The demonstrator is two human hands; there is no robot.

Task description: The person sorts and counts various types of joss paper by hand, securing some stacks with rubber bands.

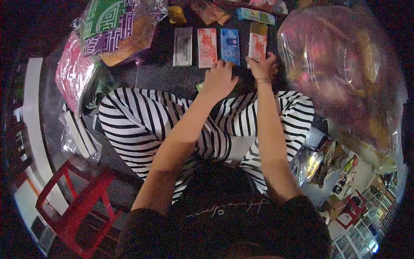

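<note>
Paper bundles printed like banknotes lie in a row on the dark floor. From the left come a grey bundle (pixel 183 46), a red-and-white bundle (pixel 207 47) and a blue bundle (pixel 230 45). My left hand (pixel 219 80) rests palm down, fingers apart, at the near ends of the red and blue bundles. Farther right, my right hand (pixel 262 69) has its thumb and fingers around the near end of another red-and-white bundle (pixel 257 45), with a gold strip at its far end. A small green paper piece (pixel 199 86) peeks out below my left wrist.
A large clear plastic bag (pixel 336 56) bulges at the right. Plastic-wrapped packs (pixel 108 30) lean at the left. Behind the row lie a blue-green bundle (pixel 256 16) and a gold packet (pixel 177 15). A red stool (pixel 82 207) stands at lower left.
</note>
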